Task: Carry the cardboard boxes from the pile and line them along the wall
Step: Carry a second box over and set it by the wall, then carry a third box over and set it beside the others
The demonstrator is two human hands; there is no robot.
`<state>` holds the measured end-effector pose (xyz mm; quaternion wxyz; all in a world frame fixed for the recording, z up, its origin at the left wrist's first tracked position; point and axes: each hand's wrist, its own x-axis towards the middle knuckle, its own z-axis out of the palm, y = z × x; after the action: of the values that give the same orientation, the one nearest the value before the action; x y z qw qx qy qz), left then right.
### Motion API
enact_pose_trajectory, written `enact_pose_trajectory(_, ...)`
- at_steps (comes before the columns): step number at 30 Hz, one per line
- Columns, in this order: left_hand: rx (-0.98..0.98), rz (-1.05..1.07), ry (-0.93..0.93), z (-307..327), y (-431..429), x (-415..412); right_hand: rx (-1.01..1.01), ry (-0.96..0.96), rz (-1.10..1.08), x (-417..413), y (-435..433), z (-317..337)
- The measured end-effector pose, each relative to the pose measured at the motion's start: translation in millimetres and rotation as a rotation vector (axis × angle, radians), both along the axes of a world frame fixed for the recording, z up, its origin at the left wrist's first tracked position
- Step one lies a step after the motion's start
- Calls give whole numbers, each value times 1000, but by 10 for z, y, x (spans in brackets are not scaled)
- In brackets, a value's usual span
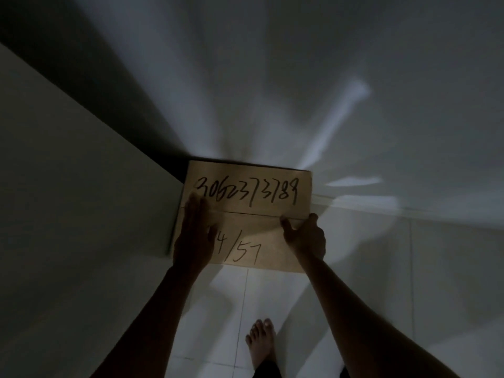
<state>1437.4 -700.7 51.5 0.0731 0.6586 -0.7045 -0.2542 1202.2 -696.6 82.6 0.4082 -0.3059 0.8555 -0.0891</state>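
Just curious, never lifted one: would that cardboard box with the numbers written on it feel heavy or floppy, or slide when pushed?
Probably stiff: the cardboard box top looks flat under the left hand lying on it. Likely not heavy, as the right hand grips only one edge. On the glossy tiled floor it might slide easily.

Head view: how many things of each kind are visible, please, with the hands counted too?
Brown cardboard box with black handwritten numbers: 1
Hands, left hand and right hand: 2
Bare foot: 1
Total: 4
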Motion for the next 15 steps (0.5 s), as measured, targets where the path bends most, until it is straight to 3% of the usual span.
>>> enact_pose_trajectory(7,228,24,-155,326,-159,-8,61,1,134,-312,202,315)
enact_pose_trajectory(15,243,-214,-137,2269,312,-855,30,179,84,-1449,1132,2070)
